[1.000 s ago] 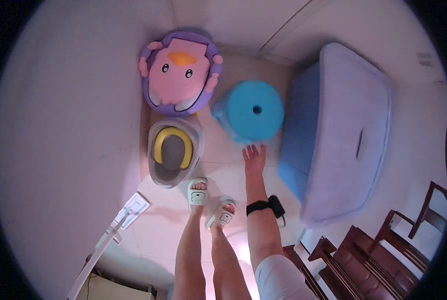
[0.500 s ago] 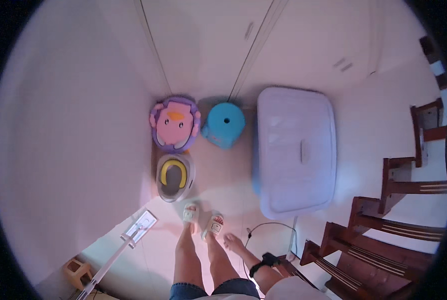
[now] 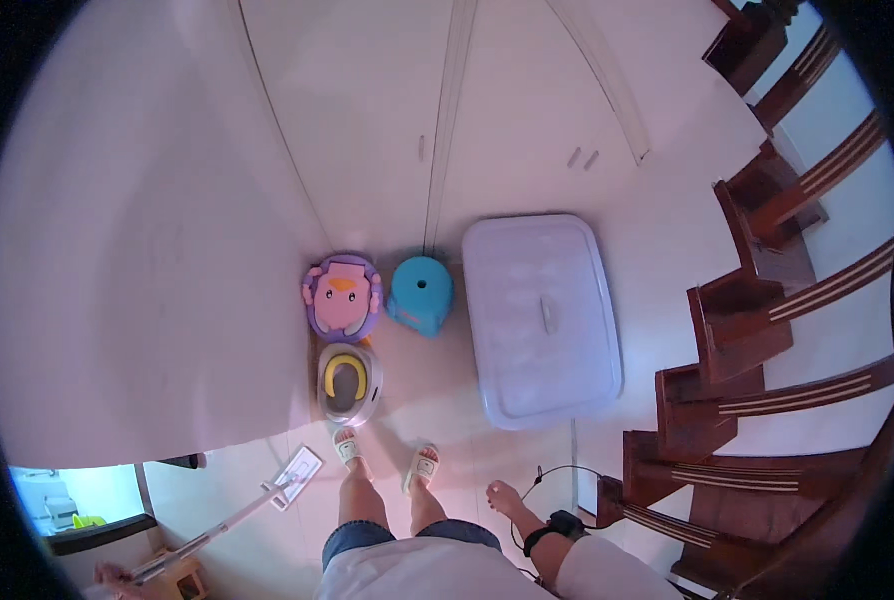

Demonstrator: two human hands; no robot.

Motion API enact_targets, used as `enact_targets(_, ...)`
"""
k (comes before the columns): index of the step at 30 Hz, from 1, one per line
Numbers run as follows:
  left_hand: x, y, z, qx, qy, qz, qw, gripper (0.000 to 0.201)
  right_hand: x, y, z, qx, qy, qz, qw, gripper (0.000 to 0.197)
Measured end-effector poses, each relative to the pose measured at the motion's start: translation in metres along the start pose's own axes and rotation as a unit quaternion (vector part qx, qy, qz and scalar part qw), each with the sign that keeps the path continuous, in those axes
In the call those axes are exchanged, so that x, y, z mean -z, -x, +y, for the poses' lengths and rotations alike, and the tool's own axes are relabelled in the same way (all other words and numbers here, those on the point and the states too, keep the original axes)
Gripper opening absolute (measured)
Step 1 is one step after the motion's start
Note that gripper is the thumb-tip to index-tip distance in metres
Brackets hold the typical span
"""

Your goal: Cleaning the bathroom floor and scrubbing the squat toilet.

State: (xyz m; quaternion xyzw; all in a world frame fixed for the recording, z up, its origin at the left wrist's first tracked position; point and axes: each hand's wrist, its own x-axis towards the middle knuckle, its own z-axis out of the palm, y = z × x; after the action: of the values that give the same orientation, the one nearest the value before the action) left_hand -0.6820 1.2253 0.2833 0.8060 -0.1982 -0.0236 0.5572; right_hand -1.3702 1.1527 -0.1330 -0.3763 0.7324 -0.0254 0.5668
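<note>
At the lower left, my left hand (image 3: 117,577) is closed around the pole of a flat mop (image 3: 210,534). Its pale rectangular head (image 3: 297,477) rests on the floor, left of my feet in light slippers (image 3: 423,467). My right hand (image 3: 504,497) hangs beside my right leg, fingers loosely curled, with nothing visible in it. A dark band with a small black box (image 3: 565,523) is strapped round that forearm. Near this hand, a thin dark cable (image 3: 572,467) loops.
Ahead stand a pink-and-purple child's potty (image 3: 342,297), a grey potty with a yellow seat ring (image 3: 344,384), a blue stool (image 3: 422,296) and a large lidded storage box (image 3: 542,320). A brown wooden staircase (image 3: 727,410) rises at right. An orange-brown stool (image 3: 184,577) stands behind the mop pole.
My view has shifted, bringing a bright doorway and my left hand on the mop into sight. My right foot has stepped away from the left. My right hand hangs farther right in view.
</note>
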Motion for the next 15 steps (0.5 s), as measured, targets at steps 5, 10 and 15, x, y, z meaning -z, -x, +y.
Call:
enact_targets(5,-0.074,0.056,0.027,0.064,-0.011,-0.304,0.951,0.033,-0.015,0.027,-0.086,0.029,-0.145,-0.055,0.988,0.023)
enact_targets(10,-0.102,0.130,0.168,-0.057,0.123,-0.296,0.946,0.013,-0.112,0.046,-0.145,0.080,-0.274,-0.163,0.944,0.030)
enact_targets(15,-0.080,0.141,0.156,-0.114,0.179,-0.355,0.910,0.010,-0.197,0.117,-0.229,-0.097,-0.398,-0.486,0.772,0.064)
